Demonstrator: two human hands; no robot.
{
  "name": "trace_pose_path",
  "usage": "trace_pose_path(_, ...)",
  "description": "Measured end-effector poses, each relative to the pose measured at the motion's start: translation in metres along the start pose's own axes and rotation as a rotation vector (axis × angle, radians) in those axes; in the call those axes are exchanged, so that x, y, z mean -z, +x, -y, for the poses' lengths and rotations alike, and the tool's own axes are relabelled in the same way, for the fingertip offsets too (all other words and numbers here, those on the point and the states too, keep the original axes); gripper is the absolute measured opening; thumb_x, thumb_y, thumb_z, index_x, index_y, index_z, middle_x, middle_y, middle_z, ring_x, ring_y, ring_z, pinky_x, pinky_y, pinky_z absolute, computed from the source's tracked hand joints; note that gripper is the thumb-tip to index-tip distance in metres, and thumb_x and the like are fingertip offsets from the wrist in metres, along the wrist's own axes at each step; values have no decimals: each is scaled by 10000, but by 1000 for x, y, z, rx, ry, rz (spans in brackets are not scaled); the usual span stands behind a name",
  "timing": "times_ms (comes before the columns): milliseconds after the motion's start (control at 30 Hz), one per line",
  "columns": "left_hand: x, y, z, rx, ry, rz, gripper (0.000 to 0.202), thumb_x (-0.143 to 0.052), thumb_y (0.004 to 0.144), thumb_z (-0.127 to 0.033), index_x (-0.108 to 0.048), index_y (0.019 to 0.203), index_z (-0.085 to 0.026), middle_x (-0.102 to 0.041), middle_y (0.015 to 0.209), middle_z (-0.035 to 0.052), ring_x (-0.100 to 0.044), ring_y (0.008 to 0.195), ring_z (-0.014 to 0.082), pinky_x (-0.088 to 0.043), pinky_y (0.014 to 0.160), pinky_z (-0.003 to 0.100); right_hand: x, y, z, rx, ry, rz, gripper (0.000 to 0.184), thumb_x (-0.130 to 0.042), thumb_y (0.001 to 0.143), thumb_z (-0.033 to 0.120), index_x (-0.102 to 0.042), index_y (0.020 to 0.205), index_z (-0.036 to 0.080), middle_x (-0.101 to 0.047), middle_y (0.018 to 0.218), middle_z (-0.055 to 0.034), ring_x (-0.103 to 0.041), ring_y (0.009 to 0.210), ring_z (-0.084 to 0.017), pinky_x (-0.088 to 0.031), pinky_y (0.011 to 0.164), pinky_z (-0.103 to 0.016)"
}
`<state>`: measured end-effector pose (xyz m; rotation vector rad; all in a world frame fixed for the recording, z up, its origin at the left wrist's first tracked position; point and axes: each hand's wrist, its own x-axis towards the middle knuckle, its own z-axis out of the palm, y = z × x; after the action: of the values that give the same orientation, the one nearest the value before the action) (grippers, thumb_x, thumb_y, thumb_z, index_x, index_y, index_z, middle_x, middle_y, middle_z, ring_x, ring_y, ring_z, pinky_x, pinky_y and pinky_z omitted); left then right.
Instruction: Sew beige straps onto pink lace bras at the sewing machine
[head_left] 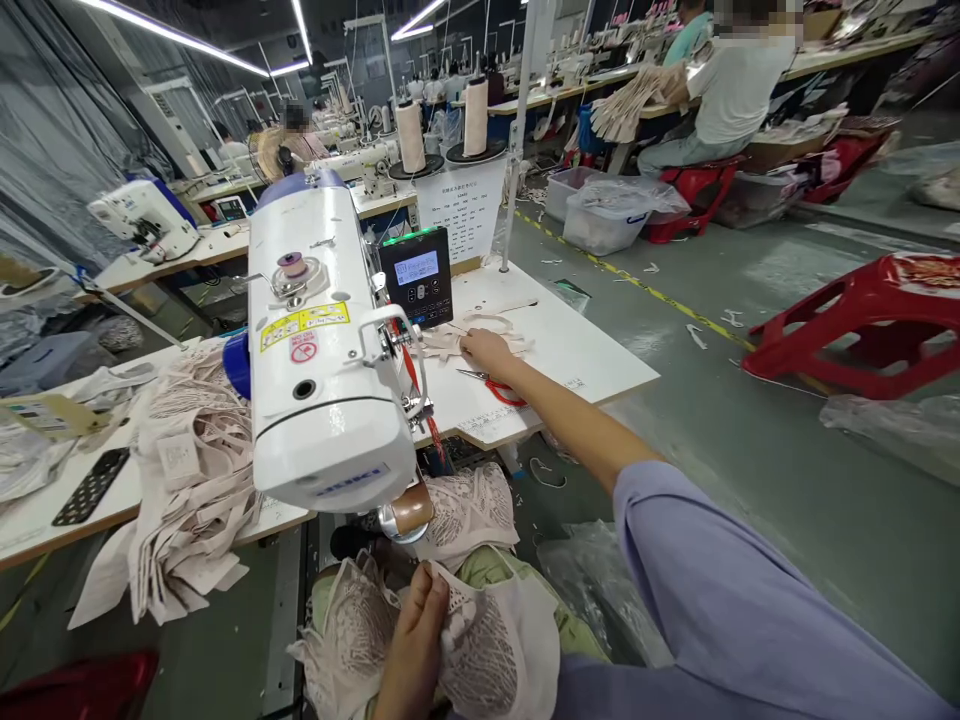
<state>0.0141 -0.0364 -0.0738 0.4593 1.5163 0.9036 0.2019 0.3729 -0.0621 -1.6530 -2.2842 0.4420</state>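
Note:
My left hand (414, 640) is closed on the edge of a pale lace bra (487, 640) above my lap. Its lace cups spread to both sides of the hand. My right arm stretches over the white table, and my right hand (486, 350) has its fingers bent together on a loose heap of beige straps (442, 340). Fingertips there are partly hidden. Scissors with red handles (504, 392) lie just below that hand. Another lace piece (480, 505) hangs below the head of the white sewing machine (322, 330), which stands between the table's two sides.
A control panel (416, 278) and thread cones (475, 118) stand behind the machine. Stacked beige fabric pieces (195, 470) overhang the table's left edge near a dark phone-like object (91, 487). A red stool (855, 325) is at right; a co-worker (739, 95) sits farther back.

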Motion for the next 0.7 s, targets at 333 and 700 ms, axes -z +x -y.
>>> trace_pose_path(333, 9, -19, -28, -283, -117, 200, 334, -669, 859, -498, -489, 869, -218, -530, 754, -44, -514, 681, 112, -437, 690, 222, 52, -47, 47, -231, 877, -126, 176, -367, 1015, 277, -512, 1020, 178, -619, 861, -61, -568, 682, -128, -511, 631, -260)
trace_pose_path(700, -11, -57, -49, -582, 480, 68, 376, -509, 946, -368, -536, 1278, -194, -487, 656, -43, -445, 554, 118, -357, 554, 233, -26, -287, 138, -714, 2174, 344, 143, -715, 831, 185, -573, 844, 195, -636, 788, 36, -598, 603, -36, -558, 588, -131)
